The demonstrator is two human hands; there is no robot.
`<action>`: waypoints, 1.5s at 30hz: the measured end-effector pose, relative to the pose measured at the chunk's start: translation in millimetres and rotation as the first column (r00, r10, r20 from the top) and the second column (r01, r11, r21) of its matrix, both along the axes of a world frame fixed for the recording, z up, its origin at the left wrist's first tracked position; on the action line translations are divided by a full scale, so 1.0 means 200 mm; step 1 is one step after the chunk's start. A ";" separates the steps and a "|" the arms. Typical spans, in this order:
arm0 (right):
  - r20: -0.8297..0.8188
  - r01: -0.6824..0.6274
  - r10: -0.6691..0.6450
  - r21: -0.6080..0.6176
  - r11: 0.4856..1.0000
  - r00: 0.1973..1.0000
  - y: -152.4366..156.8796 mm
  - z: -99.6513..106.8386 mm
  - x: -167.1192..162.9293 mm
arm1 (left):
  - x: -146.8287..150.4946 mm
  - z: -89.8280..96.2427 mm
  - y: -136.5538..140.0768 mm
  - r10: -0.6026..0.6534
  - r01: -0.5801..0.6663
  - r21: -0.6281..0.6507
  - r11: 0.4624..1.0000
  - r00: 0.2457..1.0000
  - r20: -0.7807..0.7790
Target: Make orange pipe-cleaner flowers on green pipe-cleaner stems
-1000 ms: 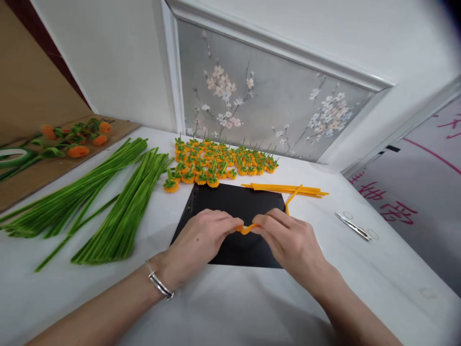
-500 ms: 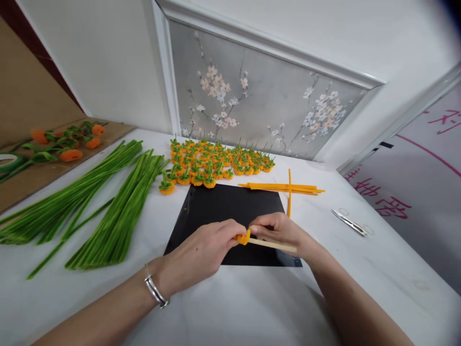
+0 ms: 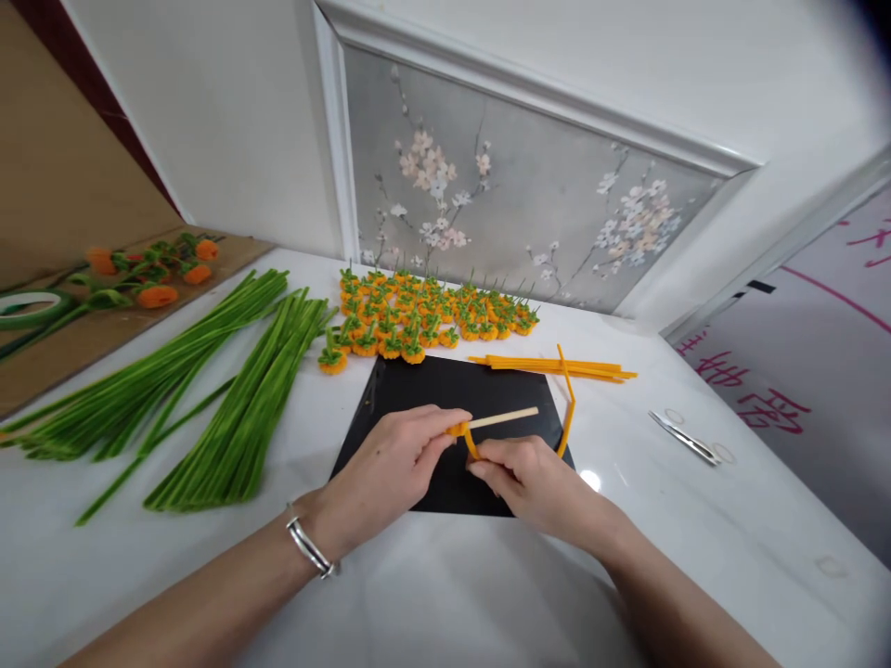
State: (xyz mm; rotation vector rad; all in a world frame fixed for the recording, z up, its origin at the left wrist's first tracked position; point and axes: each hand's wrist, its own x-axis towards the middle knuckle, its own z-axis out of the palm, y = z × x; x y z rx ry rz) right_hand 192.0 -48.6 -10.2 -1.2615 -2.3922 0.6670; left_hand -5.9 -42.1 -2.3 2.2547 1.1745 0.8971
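Note:
Over the black mat (image 3: 432, 385), my left hand (image 3: 400, 459) is closed on a thin pale wooden stick (image 3: 505, 417) with orange pipe cleaner coiled round its near end. The stick's bare end points right and slightly away from me. My right hand (image 3: 533, 482) pinches the orange pipe cleaner (image 3: 471, 443) just below the stick. The strand's tail runs out past that hand, bent, rising at the right edge of the mat. Part of the coil is hidden by my left fingers.
Green pipe cleaners (image 3: 229, 399) lie in two bundles at left. Behind the mat stand several orange flower heads (image 3: 410, 315). Orange pipe cleaners (image 3: 591, 369) lie at the back right, with scissors (image 3: 686, 438) nearer. Green tape (image 3: 62, 311) and finished flowers (image 3: 157, 295) rest on cardboard.
The stick has swung so its free end points farther away from me. My right hand has moved down and nearer, drawing the orange strand below the stick. The view has shifted slightly.

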 end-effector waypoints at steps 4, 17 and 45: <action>0.013 -0.011 0.010 0.088 0.996 1.000 -0.02 0.01 0.00 | 0.00 0.01 0.01 -0.001 0.009 -0.118 0.993 0.998 0.068; 0.144 -0.051 0.019 0.222 0.974 0.989 -0.03 0.00 0.00 | 0.00 0.00 0.02 0.056 -0.039 -0.124 0.992 0.988 0.142; -0.168 0.023 -0.009 0.080 0.997 0.986 0.10 0.09 0.11 | 0.03 0.04 -0.06 -0.193 0.202 0.053 0.978 0.971 -0.140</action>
